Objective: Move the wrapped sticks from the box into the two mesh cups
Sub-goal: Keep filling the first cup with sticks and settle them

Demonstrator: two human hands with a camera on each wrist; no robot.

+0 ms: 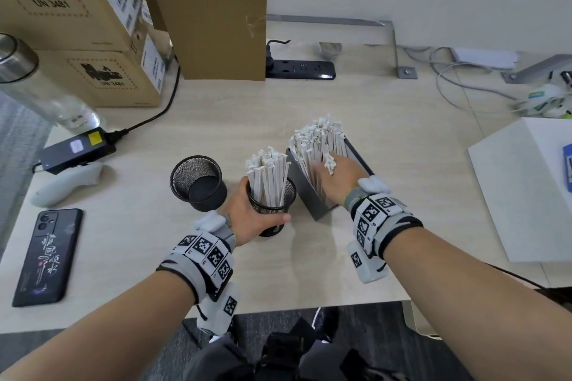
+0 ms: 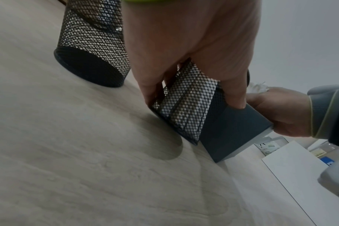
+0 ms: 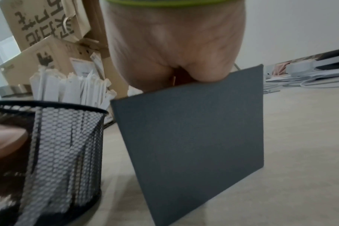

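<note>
My left hand [image 1: 247,213] grips a black mesh cup [image 1: 272,210] packed with white wrapped sticks [image 1: 267,173], thumb on its near side. In the left wrist view the fingers [image 2: 194,45] wrap that cup [image 2: 188,104]. A second mesh cup [image 1: 198,182] stands empty to its left. The grey box [image 1: 312,198] leans just right of the held cup, full of wrapped sticks [image 1: 318,139]. My right hand [image 1: 339,178] reaches into the box with its fingers down among the sticks and a tuft of stick ends showing at its knuckles. The box wall [image 3: 194,137] hides those fingers.
A phone [image 1: 46,257], a white controller [image 1: 65,182] and a black power adapter [image 1: 77,148] lie at the left. Cardboard boxes [image 1: 93,77], a paper bag [image 1: 213,9] and a power strip [image 1: 300,69] line the back. A white box [image 1: 526,189] sits at the right.
</note>
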